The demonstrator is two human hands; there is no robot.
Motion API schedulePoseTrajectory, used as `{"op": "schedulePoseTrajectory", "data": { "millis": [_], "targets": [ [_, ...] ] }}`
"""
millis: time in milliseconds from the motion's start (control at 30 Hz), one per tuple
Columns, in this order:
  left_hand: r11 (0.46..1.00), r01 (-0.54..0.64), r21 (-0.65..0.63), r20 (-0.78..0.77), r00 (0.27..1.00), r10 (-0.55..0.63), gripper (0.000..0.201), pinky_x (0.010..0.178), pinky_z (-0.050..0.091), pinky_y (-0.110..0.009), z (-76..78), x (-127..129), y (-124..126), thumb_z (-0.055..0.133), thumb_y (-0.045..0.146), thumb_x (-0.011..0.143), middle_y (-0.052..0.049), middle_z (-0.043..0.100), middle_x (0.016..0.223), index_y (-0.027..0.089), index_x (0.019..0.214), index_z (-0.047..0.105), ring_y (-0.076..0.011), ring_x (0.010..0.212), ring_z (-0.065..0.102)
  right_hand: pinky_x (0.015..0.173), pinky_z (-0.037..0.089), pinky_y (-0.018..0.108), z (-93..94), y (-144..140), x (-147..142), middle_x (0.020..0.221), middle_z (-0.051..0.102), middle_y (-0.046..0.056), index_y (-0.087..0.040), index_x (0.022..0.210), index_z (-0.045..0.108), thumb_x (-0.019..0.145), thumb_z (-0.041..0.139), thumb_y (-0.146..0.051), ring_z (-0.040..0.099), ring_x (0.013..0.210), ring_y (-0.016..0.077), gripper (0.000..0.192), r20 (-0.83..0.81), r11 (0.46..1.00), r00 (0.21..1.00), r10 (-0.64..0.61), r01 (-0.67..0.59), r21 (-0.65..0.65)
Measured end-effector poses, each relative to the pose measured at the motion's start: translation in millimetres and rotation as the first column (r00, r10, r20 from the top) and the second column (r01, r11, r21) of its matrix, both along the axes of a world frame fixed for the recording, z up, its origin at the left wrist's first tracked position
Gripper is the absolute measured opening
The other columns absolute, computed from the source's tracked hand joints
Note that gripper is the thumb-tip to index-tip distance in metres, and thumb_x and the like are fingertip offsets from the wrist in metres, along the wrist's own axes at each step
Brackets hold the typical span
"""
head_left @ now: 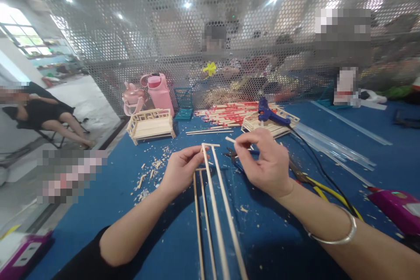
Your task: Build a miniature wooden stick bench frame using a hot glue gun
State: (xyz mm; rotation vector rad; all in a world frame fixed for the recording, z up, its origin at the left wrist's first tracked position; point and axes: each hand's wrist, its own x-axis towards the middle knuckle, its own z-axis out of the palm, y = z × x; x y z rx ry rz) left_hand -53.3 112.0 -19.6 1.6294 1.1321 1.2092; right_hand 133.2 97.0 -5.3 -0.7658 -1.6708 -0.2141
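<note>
My left hand (185,164) pinches the far end of a narrow frame of thin wooden sticks (215,197), whose two long rails run toward me. A short crosspiece joins the rails at that end. Between the fingertips of my right hand (264,162) is a short piece of wooden stick (230,139), held just right of the frame's end and apart from it. Below the frame, two more thin rails (200,210) with a crosspiece show; I cannot tell how they join it. Behind my right hand lie dark-jawed pliers (231,154), partly hidden.
A small wooden bench model (151,126) stands back left, near pink bottles (160,94). A blue glue gun (272,113) rests on another wooden model, its cord trailing right. Red-tipped sticks (229,114), clear glue sticks (331,144), yellow-handled pliers (323,188) and wood scraps (154,168) lie about. A person sits at left.
</note>
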Motion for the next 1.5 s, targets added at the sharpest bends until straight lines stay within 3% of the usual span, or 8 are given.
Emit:
{"op": "schedulePoseTrajectory", "data": {
  "millis": [67,167,367,700,1000,1233,1400,1500],
  "targets": [
    [0.997,-0.023,0.079,-0.051,0.998,0.027,0.024,0.069,0.053,-0.026,4.2,-2,-1,0.062,0.035,0.077,-0.003,0.074,0.078,0.018,0.09,0.074,-0.0149,0.069,0.065,0.063,0.048,0.03,5.9,3,4,0.074,0.067,0.0,-0.022,0.086,0.06,0.082,0.056,-0.014,0.061,0.066,0.0144,0.01,-0.035,0.997,0.999,0.028,-0.031,-0.071],
    [0.984,-0.034,0.172,-0.092,0.994,0.051,0.023,0.067,0.053,-0.025,9.7,-4,-4,0.058,0.031,0.08,-0.003,0.074,0.077,0.02,0.092,0.074,-0.0149,0.07,0.065,0.067,0.051,0.028,14.4,5,11,0.081,0.071,0.0,-0.022,0.089,0.063,0.083,0.057,-0.014,0.065,0.073,0.0147,0.012,0.047,0.989,0.994,0.101,-0.095,-0.117],
    [0.939,-0.046,0.341,-0.166,0.98,0.108,0.021,0.071,0.053,-0.026,19.0,-4,-12,0.057,0.027,0.082,-0.004,0.075,0.085,0.02,0.093,0.074,-0.0152,0.074,0.068,0.072,0.052,0.028,29.8,1,13,0.083,0.071,0.002,-0.021,0.087,0.064,0.087,0.051,-0.011,0.065,0.079,0.0141,0.017,0.254,0.983,0.95,0.184,-0.17,-0.073],
    [0.823,0.018,0.568,-0.264,0.951,0.161,0.017,0.065,0.052,-0.023,37.6,-2,-27,0.057,0.022,0.083,-0.003,0.075,0.081,0.022,0.089,0.073,-0.0137,0.071,0.067,0.074,0.052,0.029,44.3,-18,11,0.086,0.068,0.005,-0.021,0.094,0.065,0.086,0.051,-0.009,0.063,0.084,0.0157,0.02,0.295,0.983,0.938,0.181,-0.185,-0.014],
    [0.764,0.046,0.644,-0.282,0.942,0.181,0.018,0.06,0.051,-0.021,42.0,-3,-31,0.058,0.019,0.082,-0.002,0.074,0.077,0.023,0.092,0.073,-0.0125,0.067,0.066,0.074,0.053,0.032,49.8,-24,9,0.084,0.068,0.005,-0.021,0.094,0.066,0.085,0.051,-0.008,0.063,0.083,0.0168,0.022,0.269,0.985,0.949,0.164,-0.171,0.003],
    [0.787,0.021,0.617,-0.278,0.941,0.192,0.017,0.062,0.052,-0.022,42.3,-3,-32,0.058,0.019,0.081,-0.002,0.075,0.079,0.024,0.089,0.073,-0.0135,0.069,0.068,0.071,0.053,0.031,50.8,-22,11,0.082,0.069,0.004,-0.022,0.088,0.067,0.086,0.053,-0.012,0.065,0.078,0.0162,0.017,0.179,0.995,0.979,0.098,-0.097,-0.018],
    [0.801,0.028,0.598,-0.276,0.945,0.173,0.016,0.063,0.052,-0.023,42.6,-4,-33,0.059,0.021,0.081,-0.002,0.074,0.079,0.024,0.088,0.073,-0.0139,0.07,0.067,0.073,0.053,0.032,50.5,-25,8,0.081,0.07,0.003,-0.023,0.087,0.067,0.085,0.054,-0.012,0.065,0.078,0.0163,0.017,0.153,0.985,0.973,0.174,-0.17,-0.039],
    [0.794,0.03,0.607,-0.262,0.951,0.165,0.016,0.064,0.051,-0.025,42.8,-5,-31,0.058,0.023,0.082,-0.003,0.073,0.077,0.024,0.088,0.073,-0.0142,0.07,0.065,0.073,0.053,0.032,50.0,-24,8,0.081,0.07,0.002,-0.023,0.086,0.066,0.085,0.055,-0.011,0.065,0.078,0.0162,0.017,0.137,0.987,0.978,0.158,-0.155,-0.035]
  ]
}}
